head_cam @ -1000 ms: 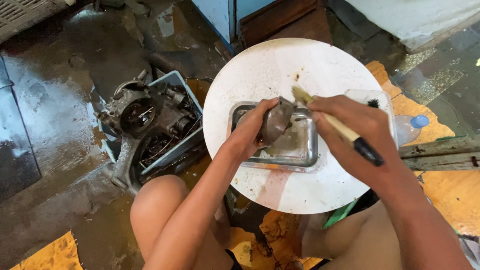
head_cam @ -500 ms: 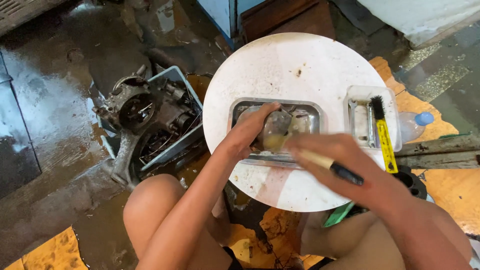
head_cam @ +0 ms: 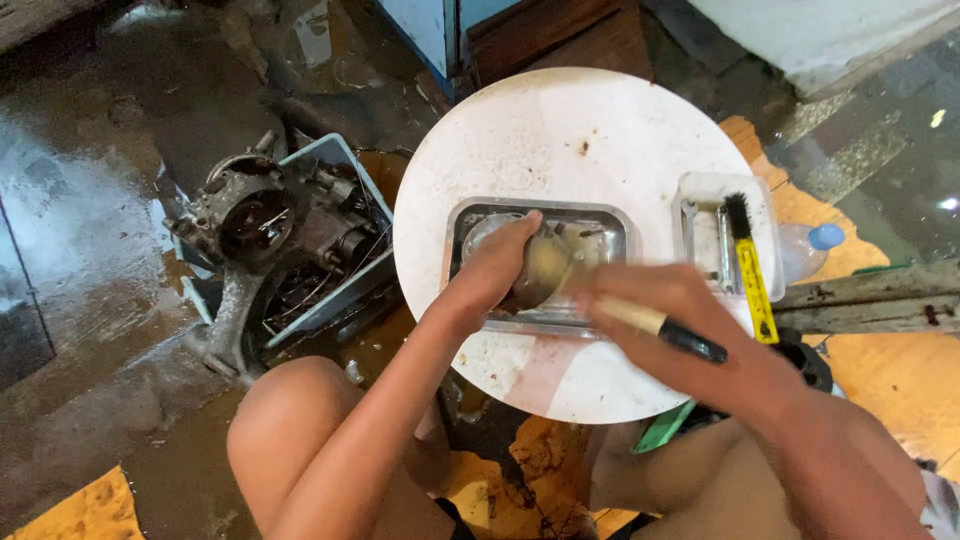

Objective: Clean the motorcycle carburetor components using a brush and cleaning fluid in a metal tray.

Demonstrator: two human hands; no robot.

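I see both of my arms bare from the hands up, with no sleeves, gloves, watch or rings on them. My left hand (head_cam: 495, 268) and right hand (head_cam: 668, 318) are uncovered too, and the right one is blurred in the picture. Both of my knees and thighs are bare as well, with no trouser cloth over them. At the bottom right corner a small patch of light cloth shows by my right arm; I cannot tell what garment it is.

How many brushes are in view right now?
2: a paintbrush in the right hand over the metal tray; a yellow-handled brush across the clear container. Others may be hidden.
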